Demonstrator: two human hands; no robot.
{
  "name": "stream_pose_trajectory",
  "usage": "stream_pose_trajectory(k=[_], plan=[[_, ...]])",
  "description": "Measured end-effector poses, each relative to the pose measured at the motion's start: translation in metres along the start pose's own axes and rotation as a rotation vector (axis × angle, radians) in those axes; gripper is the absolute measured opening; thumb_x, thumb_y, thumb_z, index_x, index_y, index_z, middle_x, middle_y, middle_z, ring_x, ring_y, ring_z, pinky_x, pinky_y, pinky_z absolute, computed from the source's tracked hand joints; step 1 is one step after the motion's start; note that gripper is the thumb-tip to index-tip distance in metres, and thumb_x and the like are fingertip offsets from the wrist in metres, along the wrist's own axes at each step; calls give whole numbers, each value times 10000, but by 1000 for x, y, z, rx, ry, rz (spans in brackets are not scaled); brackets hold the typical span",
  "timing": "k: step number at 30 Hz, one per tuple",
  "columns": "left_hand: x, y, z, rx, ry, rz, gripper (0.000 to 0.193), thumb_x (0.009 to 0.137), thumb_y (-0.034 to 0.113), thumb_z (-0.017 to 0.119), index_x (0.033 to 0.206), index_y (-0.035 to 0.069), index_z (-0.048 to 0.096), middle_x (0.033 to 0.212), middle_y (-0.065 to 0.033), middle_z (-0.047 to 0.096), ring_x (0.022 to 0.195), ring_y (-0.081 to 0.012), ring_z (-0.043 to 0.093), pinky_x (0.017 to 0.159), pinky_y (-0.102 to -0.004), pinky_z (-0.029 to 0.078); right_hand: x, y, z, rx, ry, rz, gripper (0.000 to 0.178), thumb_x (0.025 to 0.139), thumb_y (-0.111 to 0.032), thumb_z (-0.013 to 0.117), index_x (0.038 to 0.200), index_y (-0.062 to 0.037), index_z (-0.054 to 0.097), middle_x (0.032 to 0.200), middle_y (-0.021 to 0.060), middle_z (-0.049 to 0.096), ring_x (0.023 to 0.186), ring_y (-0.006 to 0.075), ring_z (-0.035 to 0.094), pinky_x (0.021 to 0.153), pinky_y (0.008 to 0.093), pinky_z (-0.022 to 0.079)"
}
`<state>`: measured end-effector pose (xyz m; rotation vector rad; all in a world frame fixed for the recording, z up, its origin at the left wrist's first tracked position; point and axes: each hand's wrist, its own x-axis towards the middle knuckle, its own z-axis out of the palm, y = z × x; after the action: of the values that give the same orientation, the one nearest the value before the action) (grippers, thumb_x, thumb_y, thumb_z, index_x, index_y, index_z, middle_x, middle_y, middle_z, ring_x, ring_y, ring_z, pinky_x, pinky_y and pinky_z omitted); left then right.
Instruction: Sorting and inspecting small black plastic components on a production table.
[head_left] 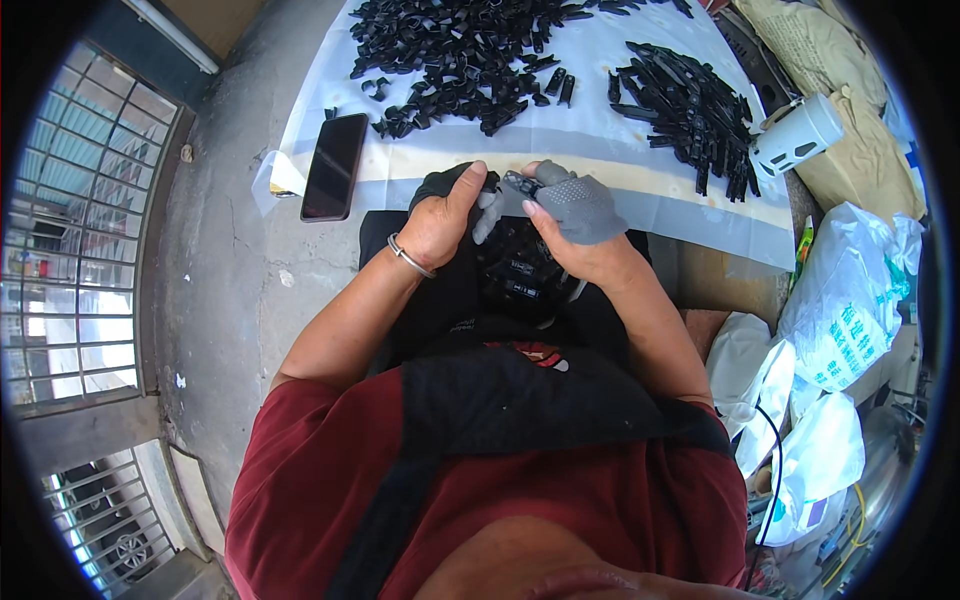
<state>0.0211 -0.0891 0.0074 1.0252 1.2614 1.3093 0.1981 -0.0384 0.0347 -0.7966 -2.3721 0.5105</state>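
Head: right hand [578, 215] pinches small, shiny black part [521, 184]; left hand [446, 217] grip: can't tell.

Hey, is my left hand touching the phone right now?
Apart. The head view shows the left hand to the right of the phone, with a strip of the pale sheet visible between them.

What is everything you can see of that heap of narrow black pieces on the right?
The heap of narrow black pieces looks like loose, hard plastic, slightly glossy in spots. Its slim bits overlap on the white sheet, many slanting one way. A white slotted container sits close at its right, contact unclear.
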Motion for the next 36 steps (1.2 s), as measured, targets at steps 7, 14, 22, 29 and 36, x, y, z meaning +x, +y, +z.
stream_pose_trajectory(k=[7,14,22,29,36], plan=[[1,16,-2,453,-79,126,388,930,335,393,815,14,578,655,-65,573,601,-165,519,587,-305,430,-6,5,-1,-34,-4,-37,218,810,-188,595,949,-20,594,844,126,617,741,293,573,676,376,440],[0,11,13,665,-32,314,354,921,250,368,754,2,559,685,-185,578,655,-359,552,607,-398,432,-6,-1,15,-251,108,-193,189,801,-233,579,832,-48,610,791,112,605,735,294,561,650,401,437],[34,11,-11,1119,95,382,341,877,358,436,878,44,570,789,-195,592,748,-359,574,671,-416,454,21,43,-27,-635,235,113,222,807,-238,574,904,-43,616,797,154,607,720,310,579,642,394,456],[92,7,-38,1400,312,356,303,786,116,467,1075,119,558,955,-151,583,885,-308,588,745,-412,468,49,82,-40,-604,147,45,277,809,-194,521,1063,-104,583,939,152,610,814,332,586,713,416,468],[100,-11,-32,1471,143,556,276,761,116,510,1029,109,572,949,-126,578,862,-288,587,729,-380,477,92,54,35,-386,-245,148,289,824,-279,505,1047,-110,579,967,155,601,889,337,559,775,428,445]])
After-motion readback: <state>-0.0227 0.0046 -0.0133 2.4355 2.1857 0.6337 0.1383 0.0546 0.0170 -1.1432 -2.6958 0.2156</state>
